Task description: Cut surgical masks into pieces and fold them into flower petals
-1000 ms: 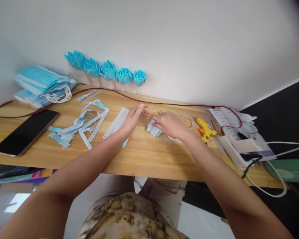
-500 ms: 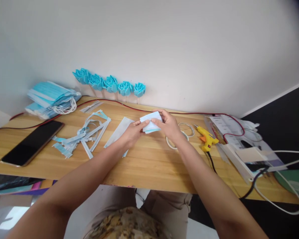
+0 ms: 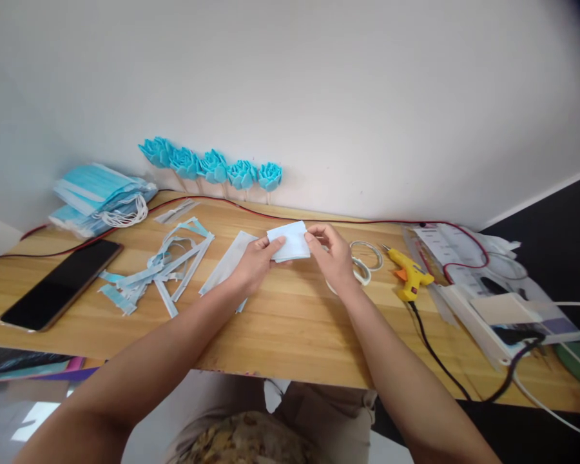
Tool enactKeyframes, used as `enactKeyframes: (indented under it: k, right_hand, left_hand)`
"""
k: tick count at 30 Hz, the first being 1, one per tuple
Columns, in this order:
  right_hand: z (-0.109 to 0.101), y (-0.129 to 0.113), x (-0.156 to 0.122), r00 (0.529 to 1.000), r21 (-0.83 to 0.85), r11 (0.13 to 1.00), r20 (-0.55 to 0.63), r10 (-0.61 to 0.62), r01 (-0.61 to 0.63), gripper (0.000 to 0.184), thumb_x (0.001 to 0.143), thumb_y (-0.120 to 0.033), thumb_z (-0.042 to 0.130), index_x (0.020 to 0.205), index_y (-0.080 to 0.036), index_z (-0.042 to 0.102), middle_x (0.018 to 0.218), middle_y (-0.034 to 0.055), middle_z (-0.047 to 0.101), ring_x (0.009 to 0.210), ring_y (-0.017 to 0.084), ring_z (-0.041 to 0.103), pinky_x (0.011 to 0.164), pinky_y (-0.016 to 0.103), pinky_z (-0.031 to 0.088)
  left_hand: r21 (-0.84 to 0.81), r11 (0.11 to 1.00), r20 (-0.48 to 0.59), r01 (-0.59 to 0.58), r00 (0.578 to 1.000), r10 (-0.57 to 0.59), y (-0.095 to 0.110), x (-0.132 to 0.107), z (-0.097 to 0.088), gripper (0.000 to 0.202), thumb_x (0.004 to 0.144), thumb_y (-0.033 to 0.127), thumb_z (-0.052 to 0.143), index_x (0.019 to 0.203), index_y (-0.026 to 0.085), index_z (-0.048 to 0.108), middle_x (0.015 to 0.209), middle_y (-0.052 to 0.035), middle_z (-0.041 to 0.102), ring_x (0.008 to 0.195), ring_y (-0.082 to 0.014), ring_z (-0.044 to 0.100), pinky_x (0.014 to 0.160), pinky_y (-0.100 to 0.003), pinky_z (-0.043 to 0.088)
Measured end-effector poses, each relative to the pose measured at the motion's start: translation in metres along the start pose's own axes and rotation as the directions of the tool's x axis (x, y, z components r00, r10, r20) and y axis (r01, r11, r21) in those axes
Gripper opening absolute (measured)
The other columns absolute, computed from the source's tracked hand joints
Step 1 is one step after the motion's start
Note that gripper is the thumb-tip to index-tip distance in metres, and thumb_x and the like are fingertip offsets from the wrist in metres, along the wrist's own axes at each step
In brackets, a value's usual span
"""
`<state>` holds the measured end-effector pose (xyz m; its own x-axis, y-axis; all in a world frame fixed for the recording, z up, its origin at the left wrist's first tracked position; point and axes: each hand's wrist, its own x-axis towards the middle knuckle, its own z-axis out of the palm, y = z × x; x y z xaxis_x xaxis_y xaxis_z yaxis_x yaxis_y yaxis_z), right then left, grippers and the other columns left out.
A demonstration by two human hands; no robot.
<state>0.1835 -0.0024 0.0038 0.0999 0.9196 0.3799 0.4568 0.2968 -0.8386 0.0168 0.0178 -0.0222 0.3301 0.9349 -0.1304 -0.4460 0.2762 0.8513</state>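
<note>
Fabric [image 3: 294,241], pale blue and folded or stacked to a small, nearly square pad, is held over the middle of the counter [image 3: 299,341]; its slightly longer-looking axis runs from just below nine o'clock to just above three, face up, with the far edge toward twelve. At its nine o'clock side the left hand [image 3: 257,259] has its fingers closed on the edge, thumb flat across the face; at three o'clock the right hand [image 3: 332,252] touches the edge with thumb and curled fingertips, but whether they pinch it firmly I cannot tell. Beneath runs light wood grain. A flat pale panel [image 3: 228,259] lies at nine o'clock, lengthwise from one to seven, partly under the left wrist; farther out are loose offcut strips [image 3: 169,267] and a dark phone [image 3: 60,287]. Bagged masks [image 3: 94,193] sit at ten, and five blue flowers [image 3: 213,166] on sticks lean along the white wall [image 3: 357,116] from ten to nearly twelve. White tape rolls [image 3: 367,277] and a yellow glue gun [image 3: 412,277], nozzle toward ten, lie past three, with a power strip [image 3: 473,322] near four.
</note>
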Motion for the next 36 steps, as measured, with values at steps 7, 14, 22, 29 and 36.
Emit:
enactKeyframes:
  k: [7, 14, 22, 29, 36]
  right_hand:
    - [0.0063, 0.007, 0.0012, 0.997, -0.03, 0.999, -0.079, -0.019, 0.017, 0.015, 0.084, -0.036, 0.061, 0.087, -0.022, 0.062, 0.087, 0.002, 0.07, 0.079, 0.018, 0.065, 0.074, 0.03, 0.051]
    - [0.0065, 0.0079, 0.0006, 0.99, -0.063, 0.996, -0.122, -0.07, 0.063, 0.012, 0.084, -0.034, 0.062, 0.086, -0.022, 0.063, 0.084, 0.0008, 0.071, 0.078, 0.017, 0.066, 0.075, 0.031, 0.051]
    - [0.0059, 0.0063, 0.0001, 0.978, -0.164, 0.978, -0.139, -0.153, 0.129, 0.011, 0.085, -0.032, 0.061, 0.086, -0.022, 0.065, 0.087, 0.0021, 0.072, 0.078, 0.018, 0.066, 0.074, 0.032, 0.052]
    - [0.0072, 0.0101, 0.0012, 0.976, -0.179, 0.976, -0.153, -0.152, 0.124, 0.008, 0.084, -0.031, 0.062, 0.084, -0.023, 0.064, 0.087, 0.0019, 0.072, 0.077, 0.019, 0.066, 0.074, 0.033, 0.053]
    - [0.0053, 0.0045, 0.0011, 0.892, -0.342, 0.867, -0.143, -0.429, 0.362, 0.004, 0.086, -0.024, 0.062, 0.083, -0.023, 0.062, 0.092, 0.0049, 0.07, 0.09, 0.022, 0.064, 0.08, 0.039, 0.051]
  left_hand:
    - [-0.007, 1.0, 0.006, 0.005, 1.0, -0.005, -0.0021, 0.0005, 0.0009, 0.037, 0.074, 0.035, 0.077, 0.101, 0.011, 0.071, 0.105, -0.0124, 0.073, 0.1, -0.0252, 0.068, 0.085, -0.039, 0.056]
    - [-0.024, 1.0, -0.001, 0.016, 1.0, -0.016, -0.0003, -0.0001, 0.0023, 0.033, 0.076, 0.03, 0.075, 0.102, 0.01, 0.071, 0.112, -0.0141, 0.072, 0.099, -0.0249, 0.068, 0.081, -0.036, 0.058]
    - [-0.048, 0.998, -0.01, 0.032, 0.999, -0.032, 0.0016, -0.0007, 0.004, 0.027, 0.08, 0.024, 0.071, 0.103, 0.01, 0.07, 0.109, -0.0146, 0.072, 0.092, -0.0233, 0.069, 0.072, -0.033, 0.059]
    - [-0.058, 0.997, -0.002, 0.041, 0.999, -0.042, 0.002, -0.0005, 0.0025, 0.027, 0.08, 0.026, 0.072, 0.102, 0.01, 0.07, 0.108, -0.0148, 0.072, 0.092, -0.0224, 0.069, 0.073, -0.033, 0.059]
    - [-0.045, 0.999, -0.005, 0.015, 1.0, -0.015, 0.001, 0.0009, 0.0003, 0.027, 0.08, 0.027, 0.072, 0.1, 0.01, 0.071, 0.107, -0.0141, 0.072, 0.09, -0.0215, 0.068, 0.07, -0.03, 0.058]
